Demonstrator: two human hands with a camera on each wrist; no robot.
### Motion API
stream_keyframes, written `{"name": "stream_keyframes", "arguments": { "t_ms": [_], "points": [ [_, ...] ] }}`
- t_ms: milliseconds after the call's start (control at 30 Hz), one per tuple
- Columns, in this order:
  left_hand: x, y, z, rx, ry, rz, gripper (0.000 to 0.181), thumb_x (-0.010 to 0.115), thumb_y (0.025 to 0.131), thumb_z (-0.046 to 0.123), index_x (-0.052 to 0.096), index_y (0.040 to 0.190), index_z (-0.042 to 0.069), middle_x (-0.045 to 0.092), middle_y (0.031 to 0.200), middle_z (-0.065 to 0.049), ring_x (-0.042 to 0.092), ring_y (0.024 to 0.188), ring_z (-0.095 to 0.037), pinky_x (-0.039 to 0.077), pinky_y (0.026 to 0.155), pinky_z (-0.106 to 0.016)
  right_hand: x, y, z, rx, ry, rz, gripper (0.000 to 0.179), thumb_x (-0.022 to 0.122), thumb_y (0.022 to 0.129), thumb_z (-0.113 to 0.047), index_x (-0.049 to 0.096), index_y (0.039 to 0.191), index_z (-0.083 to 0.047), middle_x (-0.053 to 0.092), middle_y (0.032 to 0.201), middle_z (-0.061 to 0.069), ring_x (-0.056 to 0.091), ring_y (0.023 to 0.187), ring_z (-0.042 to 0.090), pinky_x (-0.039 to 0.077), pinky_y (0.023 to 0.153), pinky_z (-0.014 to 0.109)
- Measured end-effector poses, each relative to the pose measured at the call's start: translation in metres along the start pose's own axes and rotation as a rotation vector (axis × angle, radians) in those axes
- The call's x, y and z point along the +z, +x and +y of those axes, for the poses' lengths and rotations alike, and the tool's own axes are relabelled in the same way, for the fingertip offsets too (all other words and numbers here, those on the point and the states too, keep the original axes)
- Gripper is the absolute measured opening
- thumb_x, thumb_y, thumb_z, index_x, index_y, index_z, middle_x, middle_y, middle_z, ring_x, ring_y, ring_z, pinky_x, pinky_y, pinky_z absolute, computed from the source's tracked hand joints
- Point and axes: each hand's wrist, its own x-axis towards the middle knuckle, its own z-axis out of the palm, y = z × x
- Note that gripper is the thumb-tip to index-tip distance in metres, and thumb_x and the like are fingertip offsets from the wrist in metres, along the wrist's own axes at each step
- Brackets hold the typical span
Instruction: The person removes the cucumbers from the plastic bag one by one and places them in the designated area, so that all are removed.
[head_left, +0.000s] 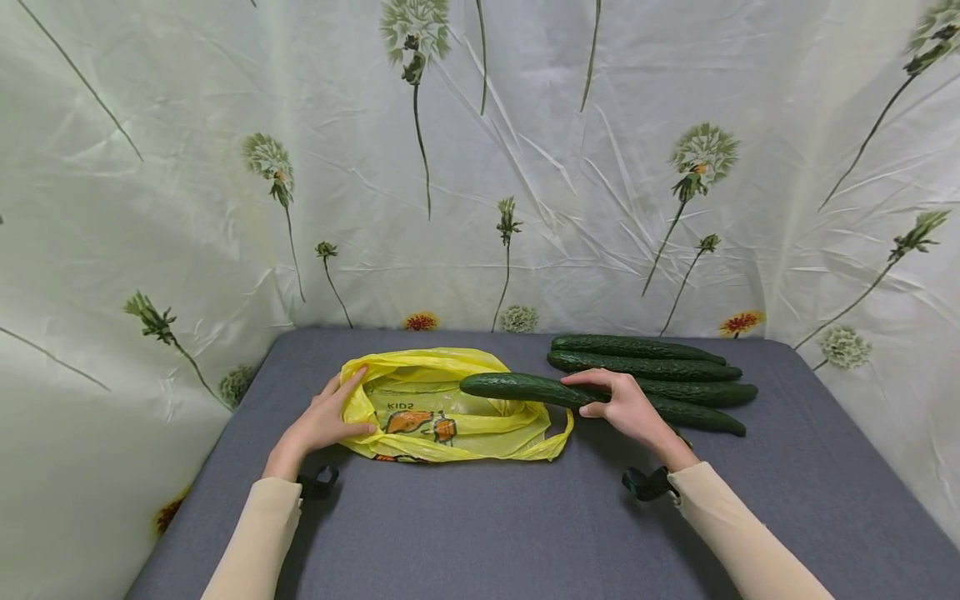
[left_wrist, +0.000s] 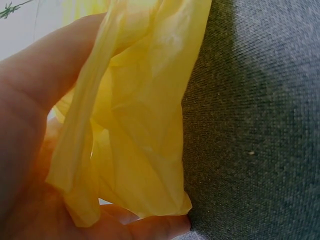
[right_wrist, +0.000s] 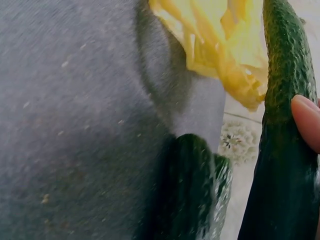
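Observation:
A yellow plastic bag lies on its side on the grey table, its mouth spread wide and a printed picture showing inside. My left hand holds the bag's left edge; in the left wrist view the yellow film passes between thumb and fingers. My right hand grips a long dark green cucumber from above. The cucumber's front end reaches over the right side of the bag's mouth. In the right wrist view a fingertip presses on this cucumber, while the hand hides part of it.
Several more cucumbers lie side by side at the back right of the table, just beyond my right hand. Behind the table hangs a pale curtain with dandelion prints. One bag handle trails towards the right hand.

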Motion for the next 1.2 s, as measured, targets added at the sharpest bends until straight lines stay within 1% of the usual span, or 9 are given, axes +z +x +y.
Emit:
{"name": "stream_keyframes", "arguments": {
  "t_ms": [333, 533, 733, 967, 1200],
  "points": [
    [0.000, 0.000, 0.001, -0.002, 0.003, -0.008, 0.095, 0.076, 0.082, 0.034, 0.021, 0.151, 0.002, 0.014, 0.147, -0.039, 0.020, 0.124, -0.067, 0.025, 0.090, -0.075, -0.009, -0.013, 0.010, 0.040, 0.004, 0.007, 0.045, 0.068, 0.080, 0.010, 0.065, 0.123, -0.004, 0.060, 0.125, 0.014, 0.051, 0.120, 0.035, 0.044, 0.091, 0.052],
    [0.000, 0.001, 0.000, -0.012, 0.006, -0.012, 0.095, 0.076, 0.082, 0.034, 0.020, 0.152, 0.002, 0.013, 0.147, -0.039, 0.020, 0.124, -0.067, 0.026, 0.090, -0.075, -0.014, -0.021, 0.014, 0.064, -0.007, 0.012, 0.045, 0.069, 0.080, 0.008, 0.065, 0.123, -0.005, 0.060, 0.125, 0.014, 0.051, 0.120, 0.035, 0.044, 0.091, 0.053],
    [0.001, 0.001, 0.000, -0.022, 0.005, -0.017, 0.095, 0.076, 0.082, 0.035, 0.020, 0.152, 0.002, 0.012, 0.147, -0.039, 0.020, 0.124, -0.066, 0.026, 0.090, -0.075, -0.018, -0.028, 0.019, 0.072, -0.034, 0.027, 0.045, 0.070, 0.079, 0.008, 0.065, 0.122, -0.005, 0.061, 0.123, 0.013, 0.053, 0.118, 0.034, 0.045, 0.089, 0.051],
    [0.001, 0.001, 0.000, -0.024, -0.001, -0.015, 0.096, 0.076, 0.081, 0.036, 0.020, 0.152, 0.002, 0.012, 0.147, -0.039, 0.019, 0.125, -0.066, 0.025, 0.090, -0.075, -0.025, -0.039, 0.031, 0.117, -0.060, 0.028, 0.045, 0.068, 0.080, 0.009, 0.065, 0.123, -0.006, 0.061, 0.123, 0.014, 0.052, 0.118, 0.037, 0.044, 0.090, 0.054],
    [0.001, 0.001, 0.000, -0.017, -0.002, -0.010, 0.096, 0.076, 0.081, 0.036, 0.021, 0.152, 0.002, 0.012, 0.147, -0.039, 0.020, 0.124, -0.066, 0.026, 0.090, -0.075, -0.034, -0.049, 0.039, 0.133, -0.097, 0.039, 0.045, 0.069, 0.080, 0.009, 0.065, 0.122, -0.006, 0.062, 0.122, 0.013, 0.053, 0.116, 0.037, 0.045, 0.089, 0.054]
  ]
}}
